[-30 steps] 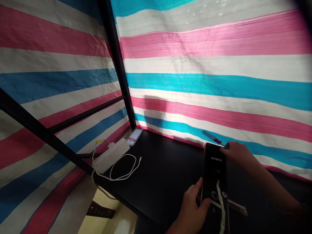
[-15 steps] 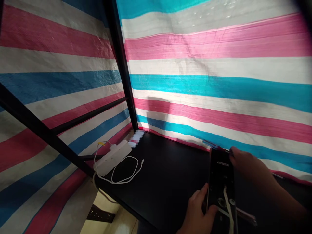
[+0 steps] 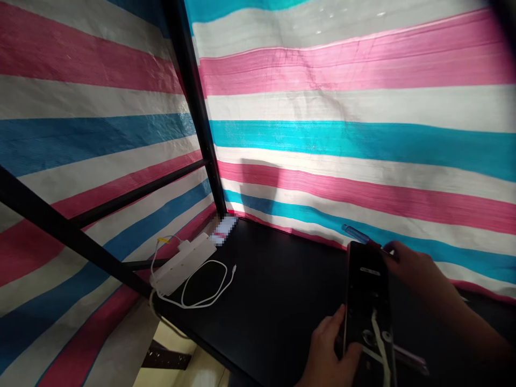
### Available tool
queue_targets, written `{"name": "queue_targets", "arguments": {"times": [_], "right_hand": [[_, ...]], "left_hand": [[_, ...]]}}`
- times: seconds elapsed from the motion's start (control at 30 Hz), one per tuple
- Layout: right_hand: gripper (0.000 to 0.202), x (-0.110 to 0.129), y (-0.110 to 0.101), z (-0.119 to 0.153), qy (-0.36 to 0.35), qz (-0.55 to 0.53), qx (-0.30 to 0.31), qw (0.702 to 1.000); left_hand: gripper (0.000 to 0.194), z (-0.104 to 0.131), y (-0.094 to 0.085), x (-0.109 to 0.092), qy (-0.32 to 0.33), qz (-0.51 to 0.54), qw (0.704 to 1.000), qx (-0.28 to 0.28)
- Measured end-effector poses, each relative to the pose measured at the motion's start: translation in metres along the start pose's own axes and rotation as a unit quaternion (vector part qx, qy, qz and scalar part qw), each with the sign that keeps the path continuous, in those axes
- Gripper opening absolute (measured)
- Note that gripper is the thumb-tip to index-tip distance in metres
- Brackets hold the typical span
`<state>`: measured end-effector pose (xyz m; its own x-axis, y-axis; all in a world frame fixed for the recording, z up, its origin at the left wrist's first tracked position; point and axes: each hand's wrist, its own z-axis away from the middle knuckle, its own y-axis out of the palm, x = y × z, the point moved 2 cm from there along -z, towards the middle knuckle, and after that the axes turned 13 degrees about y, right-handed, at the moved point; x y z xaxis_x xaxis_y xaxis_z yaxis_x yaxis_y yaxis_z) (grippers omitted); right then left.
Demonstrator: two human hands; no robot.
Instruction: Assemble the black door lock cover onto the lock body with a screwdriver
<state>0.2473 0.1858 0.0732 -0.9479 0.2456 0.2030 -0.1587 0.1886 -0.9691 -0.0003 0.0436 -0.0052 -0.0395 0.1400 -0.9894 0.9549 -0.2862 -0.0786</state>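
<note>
My left hand [image 3: 328, 349] is closed on the left edge of a long black device [image 3: 365, 290], thumb across its face. A white cable [image 3: 379, 341] runs over the lower part of the device, near small round parts. At the far end of the device, my right hand [image 3: 411, 266] is closed around the thin end of a screwdriver [image 3: 357, 234]. The screwdriver's clear bluish handle points away to the left, and its reddish part sits just above the device's top edge. Dim light hides the finer details and some of my right fingers.
A white power strip [image 3: 185, 263] lies at the table's left edge, with a looped white charging cable [image 3: 217, 293]. A blurred-out pale item [image 3: 223, 230] sits in the back corner. Another clear-handled tool [image 3: 411, 360] lies right of the device. Black frame bars [image 3: 195, 97] and striped sheeting [image 3: 342, 107] enclose the black table [image 3: 274, 279].
The screwdriver's handle has tilted and swung slightly up and to the right with my right hand. My left hand stays on the device. The view has shifted a little.
</note>
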Motion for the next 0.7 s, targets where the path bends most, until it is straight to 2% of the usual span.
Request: {"name": "queue_targets", "arguments": {"times": [0.3,0.7], "right_hand": [[0.027,0.007,0.001,-0.004,0.058,-0.007,0.018,0.998],[0.025,0.001,-0.006,0.003,0.022,-0.065,0.015,0.998]], "left_hand": [[0.070,0.000,0.001,0.005,-0.005,-0.019,1.000,-0.005],[0.072,0.003,0.004,0.013,-0.046,-0.023,0.998,-0.022]]}}
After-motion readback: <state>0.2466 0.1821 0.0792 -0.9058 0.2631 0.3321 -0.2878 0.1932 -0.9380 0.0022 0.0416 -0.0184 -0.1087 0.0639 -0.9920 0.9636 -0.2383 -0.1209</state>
